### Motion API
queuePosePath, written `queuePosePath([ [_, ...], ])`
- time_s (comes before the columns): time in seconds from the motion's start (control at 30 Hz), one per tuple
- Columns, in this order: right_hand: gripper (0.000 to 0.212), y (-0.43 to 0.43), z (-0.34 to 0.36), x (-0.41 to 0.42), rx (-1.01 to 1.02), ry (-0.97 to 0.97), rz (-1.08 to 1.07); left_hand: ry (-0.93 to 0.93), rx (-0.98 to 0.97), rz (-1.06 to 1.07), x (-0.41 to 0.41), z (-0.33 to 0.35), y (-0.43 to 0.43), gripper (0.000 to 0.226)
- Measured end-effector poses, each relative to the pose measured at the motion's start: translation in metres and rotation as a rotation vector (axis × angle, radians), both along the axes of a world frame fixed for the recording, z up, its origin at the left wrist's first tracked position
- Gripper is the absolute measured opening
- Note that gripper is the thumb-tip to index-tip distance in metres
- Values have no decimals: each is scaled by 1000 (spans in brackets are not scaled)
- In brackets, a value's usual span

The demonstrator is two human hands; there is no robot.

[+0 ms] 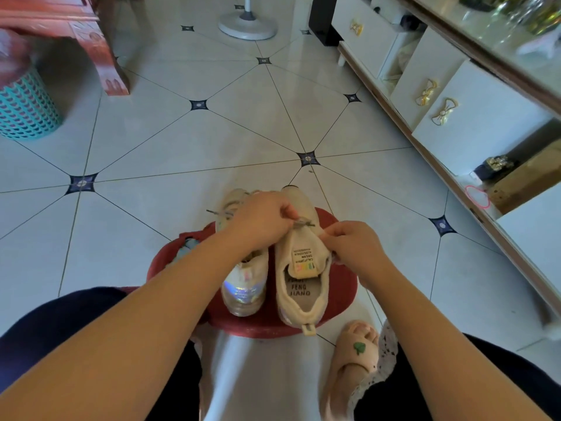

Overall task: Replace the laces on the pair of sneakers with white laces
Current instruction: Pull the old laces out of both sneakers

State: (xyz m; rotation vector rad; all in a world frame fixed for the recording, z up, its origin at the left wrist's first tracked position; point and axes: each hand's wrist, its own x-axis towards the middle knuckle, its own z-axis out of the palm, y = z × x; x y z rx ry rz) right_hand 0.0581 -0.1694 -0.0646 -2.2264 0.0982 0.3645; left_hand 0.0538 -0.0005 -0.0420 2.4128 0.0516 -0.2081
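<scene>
Two cream sneakers stand side by side on a red stool (340, 302), toes pointing away from me. The right sneaker (299, 287) has its tongue pulled up, showing the label. My left hand (262, 221) reaches across the left sneaker (243, 287) and pinches the grey lace (303, 221) at the top of the right sneaker's tongue. My right hand (349, 241) pinches the right edge of that sneaker near the eyelets. A loose grey lace end (220, 213) sticks out of the left sneaker. No white laces can be seen.
A pink slipper on a foot (353, 357) sits just right of the stool. A white cabinet (473, 117) runs along the right. A teal basket (25, 113), a red wooden table leg (106, 62) and a fan base (247, 24) stand farther off on the tiled floor.
</scene>
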Motion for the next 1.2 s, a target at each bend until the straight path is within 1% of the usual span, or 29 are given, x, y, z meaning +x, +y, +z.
queuePosePath([
  [0.1,19,3,-1,-6,-74,42,98,-91,231,-13,0,-5,-2,22],
  [0.17,22,3,-2,-5,-187,67,172,-166,282,3,0,-4,-1,22],
  [0.2,24,2,-2,-4,-262,66,209,-179,284,-4,-1,-4,-1,26],
  [0.27,27,2,-1,-1,-395,47,272,-110,297,-63,-5,-6,0,37],
  [0.33,26,4,-1,1,-499,5,314,-8,345,-144,-8,-11,-2,35],
  [0.4,18,8,0,1,-566,-85,317,34,390,-186,-8,-16,-5,33],
  [0.47,13,14,0,1,-540,-210,304,59,407,-193,-6,-17,-7,29],
  [0.53,19,19,-2,1,-490,-299,335,92,410,-184,-4,-18,-9,25],
  [0.63,25,26,-10,0,-539,-314,411,110,411,-175,-2,-18,-10,19],
  [0.7,27,29,-14,-1,-561,-318,432,82,439,-175,-2,-20,-11,21],
  [0.8,23,32,-17,-1,-590,-344,426,31,468,-177,-3,-23,-9,24],
  [0.9,14,31,-17,4,-562,-313,349,37,405,-165,-4,-25,-7,22],
  [0.97,8,26,-11,12,-473,-298,224,54,327,-127,-4,-25,-5,19],
  [1.03,8,18,-3,21,-352,-310,110,75,255,-89,-5,-24,-4,16],
  [1.1,12,13,1,24,-299,-320,133,88,199,-63,-6,-25,-2,14],
  [1.2,11,21,-5,16,-338,-301,299,89,154,-45,-8,-24,-2,12],
])
